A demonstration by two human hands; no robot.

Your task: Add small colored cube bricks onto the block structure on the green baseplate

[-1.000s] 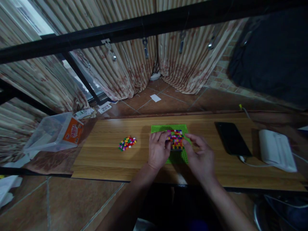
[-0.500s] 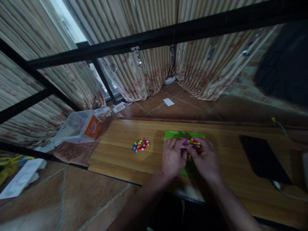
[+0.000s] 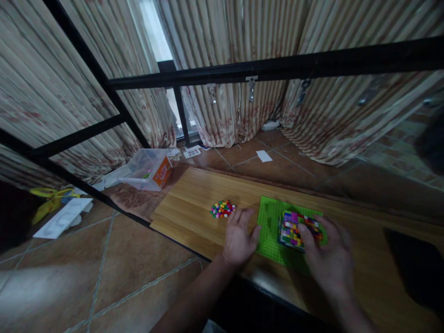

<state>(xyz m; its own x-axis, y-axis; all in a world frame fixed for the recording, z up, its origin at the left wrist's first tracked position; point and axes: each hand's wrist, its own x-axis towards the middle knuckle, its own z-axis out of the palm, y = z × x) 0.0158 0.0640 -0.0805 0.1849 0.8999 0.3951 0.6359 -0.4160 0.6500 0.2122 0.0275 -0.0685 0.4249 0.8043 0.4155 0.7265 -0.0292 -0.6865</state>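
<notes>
A block built of many coloured toy bricks (image 3: 290,226) stands on a green baseplate (image 3: 268,231) on the wooden table. My right hand (image 3: 331,261) is over the block's right end, thumb across its top and index finger apart from the thumb; whether it presses on the bricks I cannot tell. My left hand (image 3: 239,238) is off the block, between the baseplate and a small pile of loose coloured bricks (image 3: 222,209). Its fingers are spread, reaching the pile's right edge, and nothing shows in them.
A clear plastic box (image 3: 147,170) with an orange label sits on the floor past the table's left end. A dark flat tablet-like thing (image 3: 412,263) lies on the table (image 3: 183,208) at right. Black metal bars (image 3: 208,74) run in front of the curtains.
My left hand has moved left from the block toward the loose pile and its fingers have spread. My right hand stays at the block. The view has turned right-to-left, shifting everything rightward.
</notes>
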